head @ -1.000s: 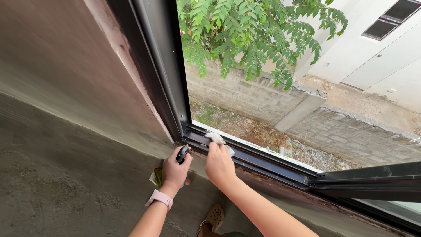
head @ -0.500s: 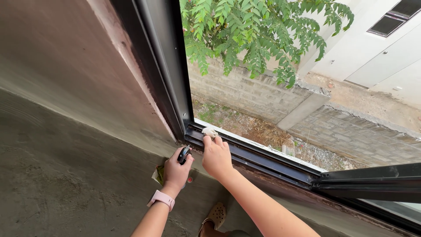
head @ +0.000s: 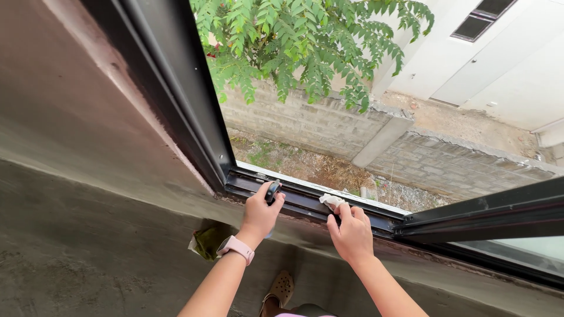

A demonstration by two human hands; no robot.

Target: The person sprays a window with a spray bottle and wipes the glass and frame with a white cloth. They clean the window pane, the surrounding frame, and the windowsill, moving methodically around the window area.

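Note:
My right hand [head: 352, 232] presses a crumpled white cloth [head: 332, 201] into the black bottom window track [head: 305, 202], about midway along the open span. My left hand [head: 259, 212], with a pink watch on its wrist, is closed around a small black spray bottle [head: 272, 192] held upright at the track's left part, near the frame corner. Both forearms reach up from the bottom of the view.
A black vertical window frame [head: 176, 100] rises at left beside a bare plaster wall. A sliding sash [head: 487, 214] sits at right. A green-yellow rag [head: 205, 242] lies on the grey ledge. Outside are a leafy tree, a brick wall and ground far below.
My right hand slid the white cloth to the right along the track. My left hand lifted the spray bottle up onto the track, uncovering the green rag on the ledge. The view shifted right.

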